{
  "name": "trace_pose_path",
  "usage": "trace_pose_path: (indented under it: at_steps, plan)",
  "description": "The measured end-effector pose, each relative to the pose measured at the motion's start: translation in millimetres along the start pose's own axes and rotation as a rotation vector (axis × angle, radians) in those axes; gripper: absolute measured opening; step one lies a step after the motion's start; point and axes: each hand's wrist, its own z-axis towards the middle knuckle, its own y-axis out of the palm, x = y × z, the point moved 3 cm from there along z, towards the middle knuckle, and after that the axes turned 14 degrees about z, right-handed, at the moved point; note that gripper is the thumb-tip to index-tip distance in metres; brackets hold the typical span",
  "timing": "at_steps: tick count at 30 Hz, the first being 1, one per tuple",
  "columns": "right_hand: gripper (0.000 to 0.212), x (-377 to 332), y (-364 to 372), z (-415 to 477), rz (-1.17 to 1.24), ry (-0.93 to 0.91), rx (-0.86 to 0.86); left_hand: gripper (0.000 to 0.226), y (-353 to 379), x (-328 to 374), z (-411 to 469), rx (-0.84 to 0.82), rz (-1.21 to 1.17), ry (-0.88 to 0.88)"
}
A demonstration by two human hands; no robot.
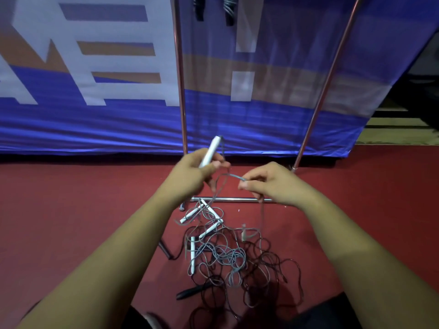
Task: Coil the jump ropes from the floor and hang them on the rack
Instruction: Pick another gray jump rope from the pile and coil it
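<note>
red floor [71, 210], blue banner [95, 119] (white lettering)

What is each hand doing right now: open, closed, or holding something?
Left hand: closed around a white rope handle.
Right hand: pinching a grey cord between thumb and fingers.

Rope tangle [228, 260] on the floor [71, 198] before the rack [181, 91], banner [95, 119] behind it.

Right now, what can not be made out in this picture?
Head view:
- Rack: top cut off by the upper edge.
- Hung ropes: only lower ends show, same edge.
- Floor tangle: cords overlap, rope count unclear.
- Grey cord: hidden inside the right hand's grip.
</note>
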Motion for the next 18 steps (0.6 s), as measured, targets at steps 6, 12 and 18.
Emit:
trace_pose_path:
  at_steps: [6, 12, 18]
  plan:
    - [0.014, 20, -7, 4, 0.014, -0.028, 0.076, 0.020, 15, 0, -1, -0.054, -0.030, -0.020]
    - [0.021, 90, -23, 3, -0.102, 0.296, 0.002, 0.017, -5, -20, 11, 0.198, -0.302, -0.157]
    - [0.017, 54, -5, 7, 0.031, 0.167, 0.076, 0.018, -29, -39, 14, 0.335, 0.033, -0.245]
